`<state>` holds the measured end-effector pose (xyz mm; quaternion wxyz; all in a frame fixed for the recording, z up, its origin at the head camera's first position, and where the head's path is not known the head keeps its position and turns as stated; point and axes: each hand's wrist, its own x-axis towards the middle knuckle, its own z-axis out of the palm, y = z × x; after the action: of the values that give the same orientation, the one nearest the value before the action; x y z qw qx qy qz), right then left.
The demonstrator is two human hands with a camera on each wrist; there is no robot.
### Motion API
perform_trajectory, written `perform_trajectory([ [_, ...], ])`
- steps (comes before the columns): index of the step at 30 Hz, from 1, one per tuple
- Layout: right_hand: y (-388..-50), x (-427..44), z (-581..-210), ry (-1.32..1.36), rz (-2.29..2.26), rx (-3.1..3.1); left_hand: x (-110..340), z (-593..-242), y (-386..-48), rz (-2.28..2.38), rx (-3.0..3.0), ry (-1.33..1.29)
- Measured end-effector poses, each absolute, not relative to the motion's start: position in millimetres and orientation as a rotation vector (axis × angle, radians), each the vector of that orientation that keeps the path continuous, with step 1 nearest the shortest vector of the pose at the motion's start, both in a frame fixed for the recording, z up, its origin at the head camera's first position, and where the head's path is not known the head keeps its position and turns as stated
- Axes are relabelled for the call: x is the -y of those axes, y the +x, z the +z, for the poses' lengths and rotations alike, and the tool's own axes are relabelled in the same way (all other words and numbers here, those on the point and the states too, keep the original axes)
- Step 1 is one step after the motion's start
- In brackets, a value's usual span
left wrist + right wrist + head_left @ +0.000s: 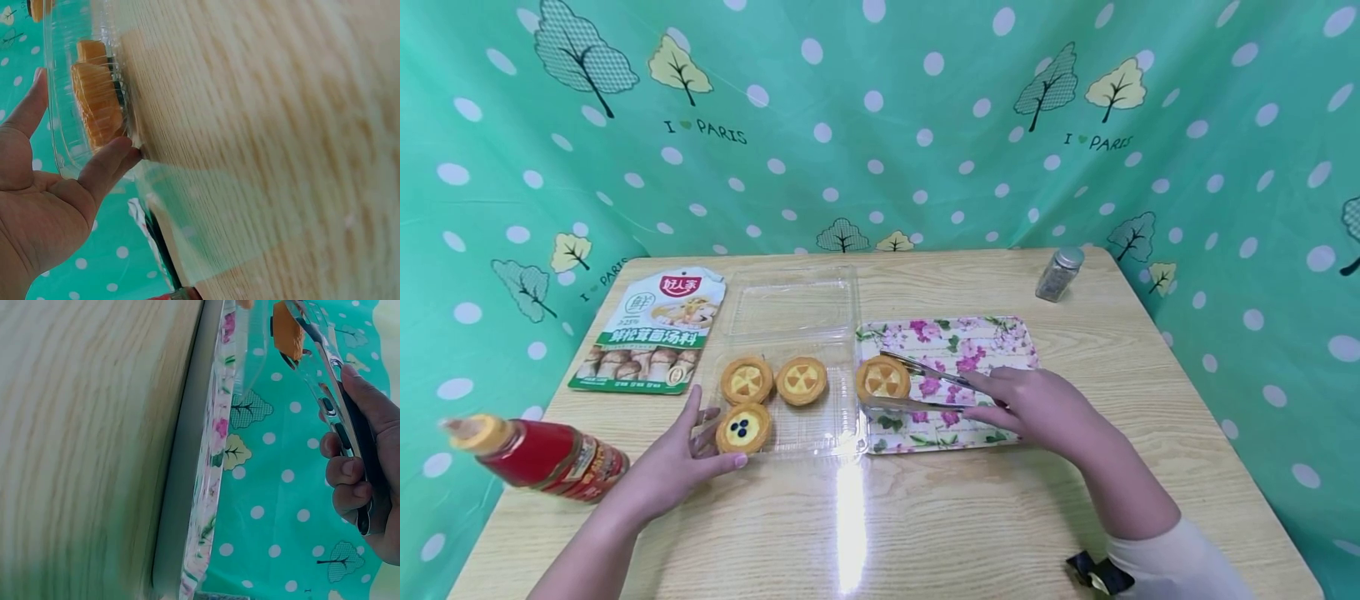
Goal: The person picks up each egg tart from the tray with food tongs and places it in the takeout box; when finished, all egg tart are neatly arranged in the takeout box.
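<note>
My right hand (1037,408) grips metal tongs (936,406), whose tips hold a tart (882,379) over the left end of the floral tray (1000,358). In the right wrist view the tart (287,331) sits between the tong ends, raised above the tray, with my fingers curled round the handles. Three tarts lie in the clear plastic box (812,425); the front-left one (743,428) has dark berries. My left hand (666,467) touches the box's left edge, thumb and fingers spread. The left wrist view shows that hand (56,200) against the box wall.
A green and white food packet (651,329) lies at the back left. A red bottle with a yellow cap (561,462) is at the left front. A small lidded jar (1060,275) stands at the back right. The box's lid (793,308) lies open behind it.
</note>
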<state>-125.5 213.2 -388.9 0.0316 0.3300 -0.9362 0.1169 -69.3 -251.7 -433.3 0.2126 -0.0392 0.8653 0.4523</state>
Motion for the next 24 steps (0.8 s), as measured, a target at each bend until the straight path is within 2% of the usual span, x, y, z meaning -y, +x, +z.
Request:
perform_trajectory([
  [24, -132.6, -169.0, -389.7, 1.213, 0.404, 2.889, 252.2, -434.0, -68.3, 1.282, -2.387, -0.100],
])
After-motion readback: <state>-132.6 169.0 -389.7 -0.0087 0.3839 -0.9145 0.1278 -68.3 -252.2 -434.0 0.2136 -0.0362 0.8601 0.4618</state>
